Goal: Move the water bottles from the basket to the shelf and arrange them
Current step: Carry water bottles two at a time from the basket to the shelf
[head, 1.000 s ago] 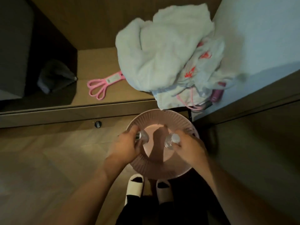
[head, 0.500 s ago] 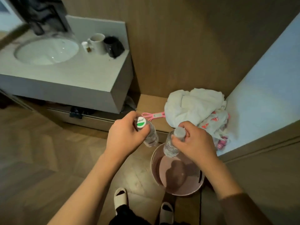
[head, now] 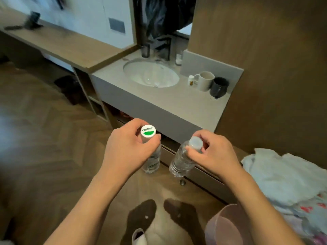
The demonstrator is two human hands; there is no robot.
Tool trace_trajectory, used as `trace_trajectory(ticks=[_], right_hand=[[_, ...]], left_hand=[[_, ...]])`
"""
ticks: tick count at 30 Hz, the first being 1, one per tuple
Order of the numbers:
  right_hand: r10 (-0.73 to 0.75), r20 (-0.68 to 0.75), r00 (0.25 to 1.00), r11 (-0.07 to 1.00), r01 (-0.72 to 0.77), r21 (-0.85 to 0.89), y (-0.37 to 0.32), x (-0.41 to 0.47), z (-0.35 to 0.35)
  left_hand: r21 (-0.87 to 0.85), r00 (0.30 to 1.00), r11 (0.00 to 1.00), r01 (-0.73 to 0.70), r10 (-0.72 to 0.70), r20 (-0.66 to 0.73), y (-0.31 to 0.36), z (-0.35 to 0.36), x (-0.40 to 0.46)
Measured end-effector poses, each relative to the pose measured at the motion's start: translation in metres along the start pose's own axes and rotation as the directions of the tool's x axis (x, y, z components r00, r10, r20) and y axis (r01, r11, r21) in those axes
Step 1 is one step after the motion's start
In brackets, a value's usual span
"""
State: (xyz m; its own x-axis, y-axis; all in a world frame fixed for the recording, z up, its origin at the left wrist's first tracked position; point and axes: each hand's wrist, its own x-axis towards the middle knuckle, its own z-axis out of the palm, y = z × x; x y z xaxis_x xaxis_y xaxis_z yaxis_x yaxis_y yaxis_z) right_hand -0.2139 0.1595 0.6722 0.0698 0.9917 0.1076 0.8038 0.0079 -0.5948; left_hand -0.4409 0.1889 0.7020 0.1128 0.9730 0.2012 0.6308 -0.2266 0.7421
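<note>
Clear plastic water bottles, one pinched by its neck in each hand [head: 127,152] [head: 212,156], had come up out of the pink basket [head: 221,227] toward the vanity counter [head: 177,105], so shelving looked next.

A white sink [head: 151,75] sits left of 2 mugs [head: 205,81]; towels [head: 283,175] lie right.

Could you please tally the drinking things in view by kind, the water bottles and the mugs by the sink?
Water bottles: 2, green-capped bottle in the left hand, clear-capped bottle in the right hand
Mugs: 2, white mug, dark mug
Total: 4
</note>
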Motion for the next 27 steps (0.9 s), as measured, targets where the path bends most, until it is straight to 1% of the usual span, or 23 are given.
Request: trace_trajectory(ticks=[3,6,9,12,15,17,20,23,27], right_hand=[[-0.081,-0.014,0.997,0.996,0.082,0.039,-0.049,0.048,0.038],[-0.155,0.023,0.988,0.987,0.154,0.053,-0.105,0.097,0.079],[-0.202,0.070,0.977,0.978,0.197,0.062,-0.152,0.146,0.120],[-0.264,0.138,0.955,0.964,0.258,0.062,-0.192,0.199,0.166],[-0.301,0.183,0.936,0.952,0.286,0.105,-0.226,0.259,0.215],[-0.328,0.205,0.922,0.942,0.302,0.146,-0.252,0.304,0.249],[-0.369,0.239,0.898,0.925,0.330,0.188,-0.299,0.369,0.292],[-0.411,0.237,0.880,0.905,0.361,0.226,-0.349,0.427,0.327],[-0.456,0.242,0.857,0.883,0.402,0.241,-0.419,0.498,0.366]], left_hand=[[-0.009,0.996,0.999,0.039,-0.039,-0.078,-0.040,-0.048,0.032],[-0.001,0.984,0.997,0.082,-0.081,-0.161,-0.083,-0.093,0.063],[-0.016,0.960,0.987,0.159,-0.158,-0.230,-0.128,-0.129,0.098],[-0.028,0.935,0.974,0.225,-0.224,-0.276,-0.180,-0.161,0.136],[-0.055,0.910,0.956,0.289,-0.292,-0.294,-0.235,-0.191,0.178],[-0.062,0.894,0.954,0.294,-0.297,-0.334,-0.273,-0.214,0.209],[0.011,0.887,0.951,0.310,-0.285,-0.364,-0.316,-0.259,0.258],[0.059,0.880,0.947,0.316,-0.269,-0.392,-0.352,-0.308,0.305],[0.058,0.831,0.938,0.343,-0.274,-0.483,-0.402,-0.371,0.362]])
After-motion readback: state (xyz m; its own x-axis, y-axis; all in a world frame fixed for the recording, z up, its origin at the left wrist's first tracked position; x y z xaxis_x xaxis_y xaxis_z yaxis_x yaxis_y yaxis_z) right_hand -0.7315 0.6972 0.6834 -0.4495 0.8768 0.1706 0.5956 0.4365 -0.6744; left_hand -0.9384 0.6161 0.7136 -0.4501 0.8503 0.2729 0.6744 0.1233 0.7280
